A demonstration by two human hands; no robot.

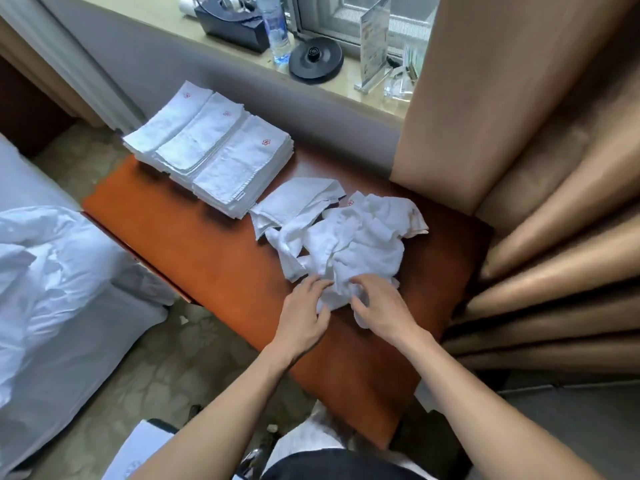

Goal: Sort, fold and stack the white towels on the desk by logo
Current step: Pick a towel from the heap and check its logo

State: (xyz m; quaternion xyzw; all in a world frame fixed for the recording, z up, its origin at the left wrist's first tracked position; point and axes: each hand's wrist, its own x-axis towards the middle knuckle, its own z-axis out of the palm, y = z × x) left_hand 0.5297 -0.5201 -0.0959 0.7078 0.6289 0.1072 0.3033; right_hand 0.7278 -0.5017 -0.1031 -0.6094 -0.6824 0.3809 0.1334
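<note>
Left hand [304, 308] and right hand [381, 306], close together, each pinch the near edge of the crumpled towel pile [356, 237] on the desk [207, 251] beside the folded stacks [211, 150]; it looks light and limp, so each piece is best taken by two corners.

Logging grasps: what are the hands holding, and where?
Left hand and right hand both grip a crumpled towel at its near edge.

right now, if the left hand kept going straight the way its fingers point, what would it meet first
The crumpled towel pile: the left hand grips its near edge, so it would push deeper into that heap. Beyond it is probably the curtain, though depth is unclear.
</note>
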